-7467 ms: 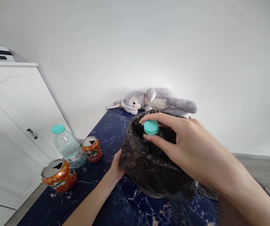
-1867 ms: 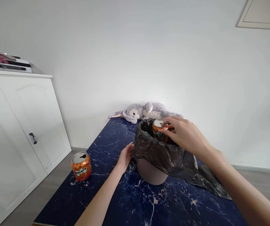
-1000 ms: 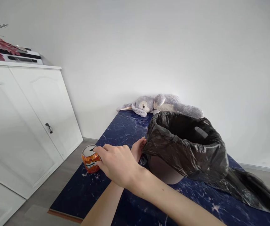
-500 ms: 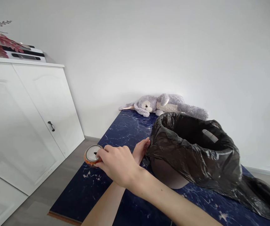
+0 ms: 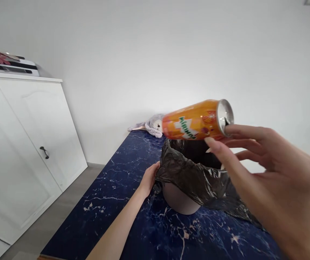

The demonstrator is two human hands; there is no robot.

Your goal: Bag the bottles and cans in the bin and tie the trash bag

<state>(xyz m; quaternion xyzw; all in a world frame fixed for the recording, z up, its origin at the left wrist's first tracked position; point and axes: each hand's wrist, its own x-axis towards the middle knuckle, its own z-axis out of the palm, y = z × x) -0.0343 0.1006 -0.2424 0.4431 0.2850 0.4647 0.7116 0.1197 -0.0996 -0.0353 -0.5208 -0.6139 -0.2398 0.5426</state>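
Note:
My right hand (image 5: 263,173) grips an orange soda can (image 5: 191,121) by its top end, thumb below and fingers against the lid. The can lies nearly sideways in the air, its opened lid facing right. Below it stands a round trash bin (image 5: 180,198) lined with a black trash bag (image 5: 179,169), which is folded over the rim. At the bin's left side, my left hand (image 5: 149,177) holds the lined edge; its fingertips are partly hidden by the bag. My right hand and the can cover part of the bin's mouth.
The bin stands on a dark blue marbled table (image 5: 111,191). A grey plush toy (image 5: 155,124) lies at the table's back edge by the wall, partly covered by the can. To the left is a white cabinet (image 5: 35,144) with a white device (image 5: 14,66) on top.
My right hand has lifted the can off the table's left side and carried it right, over the bin, tipping it sideways. My left hand stays at the bin. The view has shifted slightly right.

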